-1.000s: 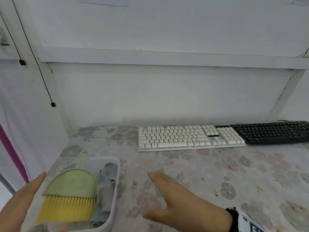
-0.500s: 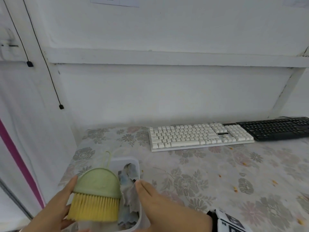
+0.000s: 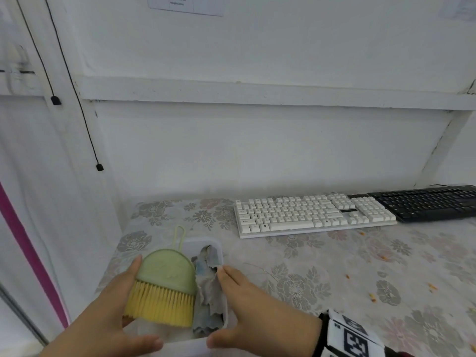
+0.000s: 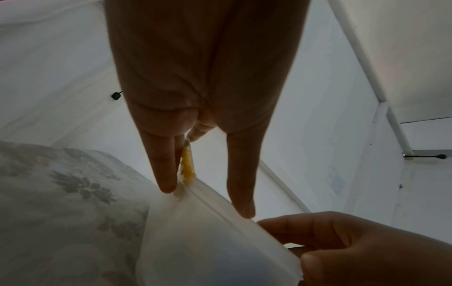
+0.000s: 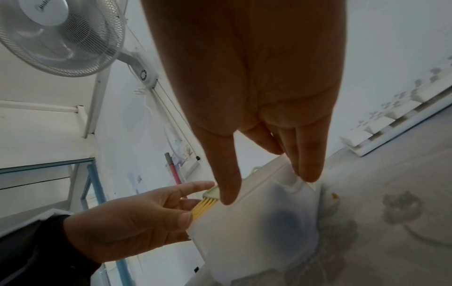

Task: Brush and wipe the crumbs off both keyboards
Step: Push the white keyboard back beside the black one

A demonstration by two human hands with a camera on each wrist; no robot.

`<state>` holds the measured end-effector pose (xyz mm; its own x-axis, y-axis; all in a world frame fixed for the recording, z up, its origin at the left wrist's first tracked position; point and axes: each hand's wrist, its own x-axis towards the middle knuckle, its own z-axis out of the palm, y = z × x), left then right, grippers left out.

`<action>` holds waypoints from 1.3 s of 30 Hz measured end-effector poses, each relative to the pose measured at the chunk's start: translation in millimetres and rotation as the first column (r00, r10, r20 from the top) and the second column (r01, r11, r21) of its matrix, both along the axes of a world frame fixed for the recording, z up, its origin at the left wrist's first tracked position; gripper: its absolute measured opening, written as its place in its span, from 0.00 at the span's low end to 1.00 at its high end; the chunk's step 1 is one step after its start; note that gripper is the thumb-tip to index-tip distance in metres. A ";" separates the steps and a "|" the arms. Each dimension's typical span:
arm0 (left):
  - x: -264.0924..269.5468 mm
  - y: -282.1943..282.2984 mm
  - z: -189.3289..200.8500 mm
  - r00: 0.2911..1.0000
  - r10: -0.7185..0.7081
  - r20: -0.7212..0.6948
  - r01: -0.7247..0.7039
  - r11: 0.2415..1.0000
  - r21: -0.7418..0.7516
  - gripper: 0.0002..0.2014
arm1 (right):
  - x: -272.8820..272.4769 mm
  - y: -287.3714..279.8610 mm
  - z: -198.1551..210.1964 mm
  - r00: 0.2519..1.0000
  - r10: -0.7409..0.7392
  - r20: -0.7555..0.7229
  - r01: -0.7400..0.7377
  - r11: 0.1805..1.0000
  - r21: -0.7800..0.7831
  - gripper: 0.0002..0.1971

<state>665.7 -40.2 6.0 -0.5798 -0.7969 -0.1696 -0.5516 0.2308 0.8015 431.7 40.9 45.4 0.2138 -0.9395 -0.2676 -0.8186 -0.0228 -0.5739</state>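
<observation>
Nearest the person, both hands flank a translucent white plastic tub (image 3: 203, 244) at the front left corner of the table (image 3: 322, 274), which wears a pale floral cloth. The left hand (image 3: 108, 305) lies against the tub's left side, fingers straight and thumb on the near rim, touching the bristles of a small hand brush with a green domed back and yellow bristles (image 3: 164, 284) that rests across the tub. The right hand (image 3: 247, 302) presses flat-fingered against the right wall, thumb on the near rim; neither hand is curled round anything. A crumpled grey-blue cloth (image 3: 206, 287) sits inside the tub beside the brush.

Farther out, orange crumbs (image 3: 372, 297) dot the tablecloth to the right. Beyond them, a white full-size keyboard (image 3: 311, 215) lies along the back of the table, with a black keyboard (image 3: 427, 202) just to its right, well apart from the tub.

By the look of it, cleaning has not begun: this is the tool-fetching step. The next move calls for closing a hand on the brush's green back, lifting it clear of the tub, and carrying it to the white keyboard.
</observation>
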 end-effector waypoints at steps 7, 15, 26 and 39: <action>-12.3 -34.5 2.1 0.996 0.084 -0.035 -0.084 0.996 0.011 0.73 | -7.5 -33.5 -10.1 0.997 -0.075 0.000 0.075 0.996 -0.047 0.44; -35.3 -69.5 6.8 0.987 0.133 -0.092 -0.125 0.988 0.091 0.74 | -20.8 -74.0 -24.8 0.985 -0.169 0.037 0.172 0.982 -0.080 0.35; -60.1 -124.4 -3.6 0.983 0.108 -0.148 -0.110 0.994 -0.003 0.56 | -30.2 -115.6 -24.2 0.958 -0.267 0.101 0.276 0.956 -0.101 0.22; -70.1 -156.7 -19.3 0.974 0.215 -0.069 -0.218 0.975 -0.044 0.57 | -34.6 -136.0 -25.3 0.957 -0.284 0.066 0.290 0.949 -0.122 0.23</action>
<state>595.6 -196.9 -13.3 -0.4009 -0.9112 -0.0942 -0.5415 0.1528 0.8267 397.1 -95.1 20.0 -0.0604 -0.9888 -0.1364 -0.7737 0.1327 -0.6195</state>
